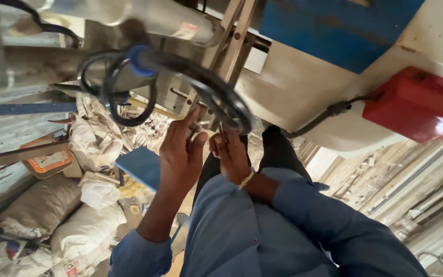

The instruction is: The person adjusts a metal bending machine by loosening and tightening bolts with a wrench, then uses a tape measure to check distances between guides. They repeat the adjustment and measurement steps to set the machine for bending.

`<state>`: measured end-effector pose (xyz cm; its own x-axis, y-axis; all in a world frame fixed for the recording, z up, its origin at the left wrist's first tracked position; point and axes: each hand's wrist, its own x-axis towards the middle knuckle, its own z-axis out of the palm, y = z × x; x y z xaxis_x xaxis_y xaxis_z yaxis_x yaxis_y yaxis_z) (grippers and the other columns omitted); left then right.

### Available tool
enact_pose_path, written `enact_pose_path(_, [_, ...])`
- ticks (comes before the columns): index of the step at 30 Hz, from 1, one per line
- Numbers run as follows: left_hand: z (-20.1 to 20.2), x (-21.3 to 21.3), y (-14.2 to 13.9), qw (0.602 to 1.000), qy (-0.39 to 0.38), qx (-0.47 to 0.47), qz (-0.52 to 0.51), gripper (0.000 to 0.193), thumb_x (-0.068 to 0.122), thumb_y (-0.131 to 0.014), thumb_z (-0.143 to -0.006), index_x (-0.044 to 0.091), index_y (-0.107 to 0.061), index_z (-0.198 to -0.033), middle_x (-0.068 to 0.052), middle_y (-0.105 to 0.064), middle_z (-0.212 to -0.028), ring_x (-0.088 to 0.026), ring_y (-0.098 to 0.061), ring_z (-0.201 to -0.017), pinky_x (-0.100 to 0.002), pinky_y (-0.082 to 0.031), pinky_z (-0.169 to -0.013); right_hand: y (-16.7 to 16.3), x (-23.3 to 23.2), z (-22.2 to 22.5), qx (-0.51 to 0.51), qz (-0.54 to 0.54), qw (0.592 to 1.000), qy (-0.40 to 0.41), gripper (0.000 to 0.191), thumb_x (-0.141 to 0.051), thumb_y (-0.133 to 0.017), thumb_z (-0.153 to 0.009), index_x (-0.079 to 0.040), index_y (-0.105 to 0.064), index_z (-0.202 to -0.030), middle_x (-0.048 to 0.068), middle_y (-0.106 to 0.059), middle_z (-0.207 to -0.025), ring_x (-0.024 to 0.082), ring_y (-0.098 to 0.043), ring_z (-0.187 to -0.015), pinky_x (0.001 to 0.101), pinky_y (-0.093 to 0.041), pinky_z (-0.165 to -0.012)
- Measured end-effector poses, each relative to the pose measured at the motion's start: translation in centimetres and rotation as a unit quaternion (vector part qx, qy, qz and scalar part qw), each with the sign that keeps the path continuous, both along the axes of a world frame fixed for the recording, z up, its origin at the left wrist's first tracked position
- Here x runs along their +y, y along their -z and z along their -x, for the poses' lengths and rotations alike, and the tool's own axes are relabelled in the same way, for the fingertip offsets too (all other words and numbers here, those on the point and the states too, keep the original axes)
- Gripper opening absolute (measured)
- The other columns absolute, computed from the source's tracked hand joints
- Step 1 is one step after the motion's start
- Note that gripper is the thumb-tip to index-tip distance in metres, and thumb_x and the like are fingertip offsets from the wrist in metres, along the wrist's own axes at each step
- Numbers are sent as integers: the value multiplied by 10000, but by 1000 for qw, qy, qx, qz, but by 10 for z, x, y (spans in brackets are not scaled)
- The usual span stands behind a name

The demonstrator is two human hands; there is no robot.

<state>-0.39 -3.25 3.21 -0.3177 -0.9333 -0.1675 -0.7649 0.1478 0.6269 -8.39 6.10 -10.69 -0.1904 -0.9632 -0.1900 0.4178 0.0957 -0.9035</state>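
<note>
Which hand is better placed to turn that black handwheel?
Probably the left hand: its fingers reach up against the black handwheel. The right hand sits lower, under the rim.

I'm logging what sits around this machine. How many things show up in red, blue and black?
Red: 1, the box at the right.
Blue: 3, the panel up top, the wheel's handle, the stool below.
Black: 2, the handwheel by both hands, the cable loop.
Total: 6
</note>
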Motion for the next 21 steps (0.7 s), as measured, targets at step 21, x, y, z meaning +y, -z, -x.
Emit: enact_pose_path(21, [32, 36, 29, 970, -192, 148, 3, 351, 18, -616, -1010, 68, -678, -1352, -111, -703, -1056, -143, -717, -748, -269, -561, -661, -2, -2, 1, 64, -79, 994, -49, 329, -205, -497, -1122, -48, -443, -1406, 88, -617, -995, 168, -630, -825, 308, -527, -712])
